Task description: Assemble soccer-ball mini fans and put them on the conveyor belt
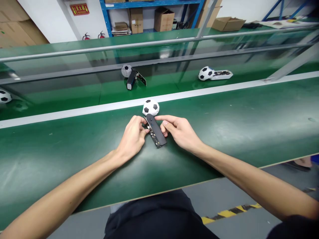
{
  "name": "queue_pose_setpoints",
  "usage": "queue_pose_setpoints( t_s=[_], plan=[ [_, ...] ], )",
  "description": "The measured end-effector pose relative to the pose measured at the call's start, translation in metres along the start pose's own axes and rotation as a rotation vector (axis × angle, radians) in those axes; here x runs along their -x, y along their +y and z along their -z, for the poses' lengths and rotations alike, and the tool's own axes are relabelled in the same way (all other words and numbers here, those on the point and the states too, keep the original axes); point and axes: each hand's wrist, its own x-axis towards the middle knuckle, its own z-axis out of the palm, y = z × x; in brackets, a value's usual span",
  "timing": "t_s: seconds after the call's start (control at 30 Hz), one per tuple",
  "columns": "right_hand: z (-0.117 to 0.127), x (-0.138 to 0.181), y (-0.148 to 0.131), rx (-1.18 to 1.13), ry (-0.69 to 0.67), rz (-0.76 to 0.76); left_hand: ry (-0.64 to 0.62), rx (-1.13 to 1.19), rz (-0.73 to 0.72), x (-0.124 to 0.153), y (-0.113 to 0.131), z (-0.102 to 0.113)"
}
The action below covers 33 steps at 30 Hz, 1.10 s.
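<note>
A long black device [156, 130] with an exposed circuit board along its edge lies tilted on the green bench [249, 126] in front of me. My left hand [133, 136] is curled with its fingertips pinching the device's left side. My right hand [178, 131] grips the right side, index finger stretched over its top end. A small black-and-white football-shaped ball [151, 107] sits just beyond the device, touching its far end.
Beyond a white strip runs a green conveyor belt [74, 96] carrying a grey ball with a black device and board [132, 78], a football ball with a white part [214, 74], and another ball [4, 96] at far left. Metal rails, shelves with cardboard boxes behind.
</note>
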Motion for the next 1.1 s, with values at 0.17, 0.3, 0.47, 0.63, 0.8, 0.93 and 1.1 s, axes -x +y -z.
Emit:
queue_pose_setpoints(
  t_s=[0.17,0.3,0.47,0.63,0.8,0.93,1.1],
  plan=[
    [0.003,0.009,-0.015,0.256,-0.130,0.013,-0.120,0.046,-0.050,-0.003,-0.003,-0.001],
    [-0.001,0.010,-0.019,0.202,-0.173,-0.050,-0.040,0.068,-0.071,0.000,0.009,-0.005],
    [-0.009,0.000,-0.015,-0.134,-0.095,-0.107,0.087,-0.085,-0.092,0.001,0.022,-0.006],
    [0.002,-0.008,-0.017,-0.037,-0.262,-0.118,0.093,-0.193,-0.102,-0.005,0.018,0.001],
    [0.005,-0.003,-0.017,0.030,-0.271,-0.124,0.095,-0.175,-0.106,-0.003,0.016,-0.002],
    [-0.004,0.004,-0.011,0.024,-0.215,0.013,0.107,-0.106,-0.078,0.000,0.014,-0.004],
    [-0.009,0.004,-0.003,0.097,-0.140,0.067,0.127,-0.095,-0.065,0.000,0.011,-0.002]
  ],
)
